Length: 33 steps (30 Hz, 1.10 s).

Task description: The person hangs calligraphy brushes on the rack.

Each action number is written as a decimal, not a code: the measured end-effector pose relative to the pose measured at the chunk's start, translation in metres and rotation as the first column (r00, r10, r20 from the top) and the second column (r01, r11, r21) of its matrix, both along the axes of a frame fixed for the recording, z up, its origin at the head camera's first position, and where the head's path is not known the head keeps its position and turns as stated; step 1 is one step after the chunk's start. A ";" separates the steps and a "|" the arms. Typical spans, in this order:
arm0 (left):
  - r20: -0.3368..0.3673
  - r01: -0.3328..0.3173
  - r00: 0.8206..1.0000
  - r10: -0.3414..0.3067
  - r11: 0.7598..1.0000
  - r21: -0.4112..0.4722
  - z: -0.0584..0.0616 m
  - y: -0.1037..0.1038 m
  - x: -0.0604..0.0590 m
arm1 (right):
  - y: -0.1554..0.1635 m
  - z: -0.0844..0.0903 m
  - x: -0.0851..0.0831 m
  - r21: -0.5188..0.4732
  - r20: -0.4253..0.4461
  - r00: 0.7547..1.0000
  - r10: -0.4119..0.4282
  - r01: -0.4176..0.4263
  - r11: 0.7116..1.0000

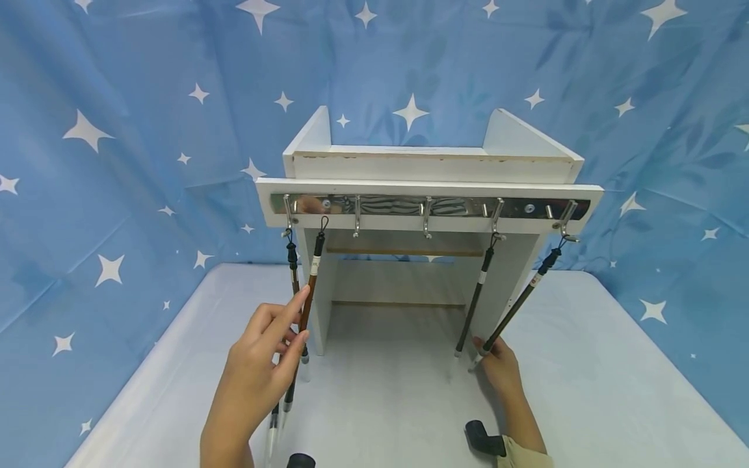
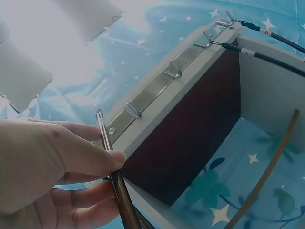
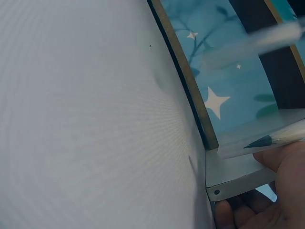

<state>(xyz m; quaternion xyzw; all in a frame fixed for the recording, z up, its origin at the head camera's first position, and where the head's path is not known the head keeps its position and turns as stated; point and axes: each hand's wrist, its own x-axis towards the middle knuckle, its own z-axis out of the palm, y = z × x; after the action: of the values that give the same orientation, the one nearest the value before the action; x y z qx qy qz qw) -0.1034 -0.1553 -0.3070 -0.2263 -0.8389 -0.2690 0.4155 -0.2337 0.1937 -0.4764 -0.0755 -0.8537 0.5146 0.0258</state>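
Note:
My left hand [image 1: 260,364] pinches a brown-handled calligraphy brush [image 1: 312,286] between thumb and fingers; its top loop stands just below the hook rail, off the hooks. Beside it, a dark brush [image 1: 294,273] hangs from the leftmost hook [image 1: 287,211]. Below the hand shows another brush's capped end [image 1: 273,419]; what holds it is hidden. My right hand [image 1: 502,370] grips the lower edge of the white rack's right side panel [image 3: 243,185], thumb and fingers on either side. Close to the thumb hangs a brush tip in a clear cap [image 3: 259,142], belonging to the rightmost brush [image 1: 521,304].
The white wooden rack [image 1: 430,188] carries a metal strip with several hooks. One more dark brush [image 1: 481,292] hangs from the second hook from the right. A white cloth [image 1: 386,403] covers the table, with a blue star-patterned curtain [image 1: 146,162] behind. Black wrist mounts [image 1: 484,439] show near the sleeves.

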 end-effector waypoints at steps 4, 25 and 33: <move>0.007 0.006 1.000 -0.006 1.000 -0.005 -0.001 0.002 0.000 | 0.000 0.001 0.000 0.019 -0.004 1.000 -0.004 0.004 1.000; 0.114 -0.079 0.989 0.090 0.992 -0.098 -0.004 0.011 -0.002 | 0.000 0.000 0.002 0.022 -0.017 1.000 0.003 -0.003 1.000; 0.126 -0.092 0.986 0.105 0.991 -0.099 -0.005 0.013 -0.003 | 0.000 0.001 0.000 0.044 -0.001 1.000 0.001 -0.001 0.999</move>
<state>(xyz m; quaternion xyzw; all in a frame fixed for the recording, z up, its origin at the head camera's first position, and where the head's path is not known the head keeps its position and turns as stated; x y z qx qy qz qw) -0.1066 -0.1427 -0.3115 -0.1853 -0.8861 -0.2233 0.3614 -0.2334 0.1935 -0.4757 -0.0742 -0.8650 0.4955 0.0274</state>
